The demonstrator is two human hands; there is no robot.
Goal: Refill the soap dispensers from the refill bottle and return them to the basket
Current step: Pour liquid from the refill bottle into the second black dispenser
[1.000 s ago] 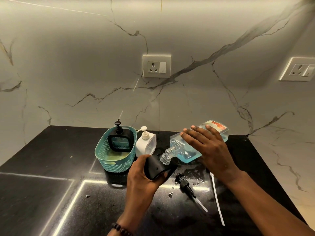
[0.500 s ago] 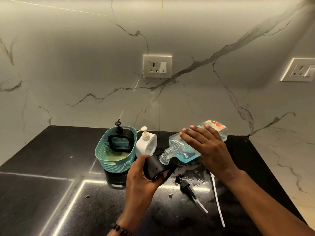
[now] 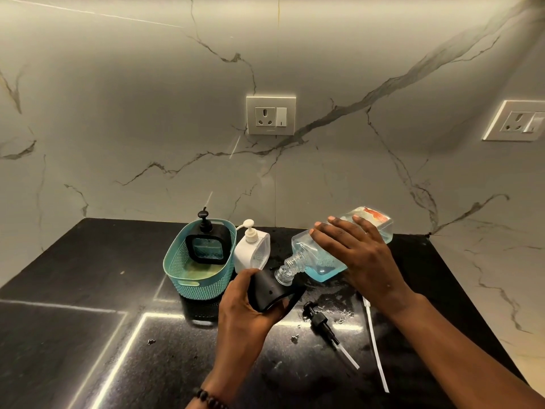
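My left hand (image 3: pixel 244 311) grips a black soap dispenser (image 3: pixel 267 290), tilted, with its pump off. My right hand (image 3: pixel 356 258) holds the clear refill bottle (image 3: pixel 321 261) of blue liquid tipped on its side, its threaded neck at the black dispenser's opening. A second black dispenser (image 3: pixel 206 246) with its pump on stands in the teal basket (image 3: pixel 194 286). A white pump dispenser (image 3: pixel 252 253) stands on the counter just right of the basket.
A black pump head (image 3: pixel 320 321) with its tube and a separate long white tube (image 3: pixel 376 343) lie on the wet black counter near my right forearm. Marble wall with two sockets rises behind. The counter ends at the right.
The refill bottle has tipped slightly more, its neck a little lower toward the black dispenser. Both hands stay in nearly the same place.
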